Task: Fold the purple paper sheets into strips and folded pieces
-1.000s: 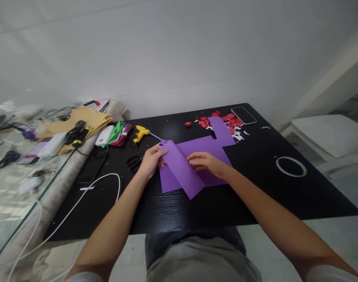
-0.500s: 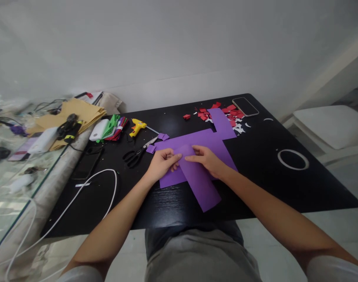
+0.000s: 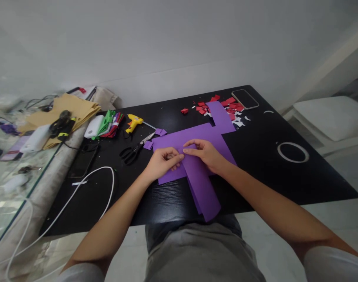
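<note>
A folded purple paper strip (image 3: pixel 203 192) is held at its far end between my two hands, its near end fanning apart over the table's front edge. My left hand (image 3: pixel 166 162) pinches the strip's left corner between thumb and fingers. On the right corner, my right hand (image 3: pixel 207 154) grips with thumb and forefinger, the other fingers curled beneath or behind. Under both hands lies a larger purple sheet (image 3: pixel 220 147) flat on the black table. A second purple piece (image 3: pixel 222 117) rests beyond it, partly over red and white scraps.
Left of the sheet are black-handled scissors (image 3: pixel 134 150), small purple pieces (image 3: pixel 160 132) and a yellow glue gun (image 3: pixel 134 123). Red paper pieces (image 3: pixel 230 105) and a phone (image 3: pixel 245 99) lie at the back right. A white ring (image 3: pixel 293 152) sits right; a white cable (image 3: pixel 112 184) loops left.
The strip has swung to point more toward me, and its fold now shows two layers parting at the near end. Both hands have come closer together at its far end.
</note>
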The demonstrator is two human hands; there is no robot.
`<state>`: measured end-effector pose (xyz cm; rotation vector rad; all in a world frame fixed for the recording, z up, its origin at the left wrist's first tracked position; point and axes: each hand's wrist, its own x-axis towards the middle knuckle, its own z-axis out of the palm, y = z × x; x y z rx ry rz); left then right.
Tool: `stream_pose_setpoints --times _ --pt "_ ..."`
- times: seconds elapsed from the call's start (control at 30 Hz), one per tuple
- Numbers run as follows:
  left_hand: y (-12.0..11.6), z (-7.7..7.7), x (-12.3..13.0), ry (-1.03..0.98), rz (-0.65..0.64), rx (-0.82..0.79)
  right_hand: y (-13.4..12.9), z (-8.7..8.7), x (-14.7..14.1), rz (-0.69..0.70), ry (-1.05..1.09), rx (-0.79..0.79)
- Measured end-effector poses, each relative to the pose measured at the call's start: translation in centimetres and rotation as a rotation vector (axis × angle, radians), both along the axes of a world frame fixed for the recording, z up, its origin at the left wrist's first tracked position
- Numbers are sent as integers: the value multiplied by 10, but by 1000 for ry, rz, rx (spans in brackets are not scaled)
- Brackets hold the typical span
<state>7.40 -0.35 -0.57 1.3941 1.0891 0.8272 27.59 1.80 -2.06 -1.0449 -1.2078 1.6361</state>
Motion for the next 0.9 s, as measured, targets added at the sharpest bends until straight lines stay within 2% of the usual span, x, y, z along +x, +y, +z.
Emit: stream_pose_setpoints --times 0.13,0.23,0.37,0.53,0.9 --pt "0 -2 0 13 3 1 0 3 -1 17 19 -36" --pt "-2 -5 0 45 11 50 0 3 -1 2 1 -6" --pt "-3 -5 -2 97 -8 175 -1 3 0 -1 13 -21" --pt "3 -1 -8 43 83 364 -3 5 0 33 84 -120" --pt "8 -1 -14 105 77 437 -2 3 0 68 121 -129"
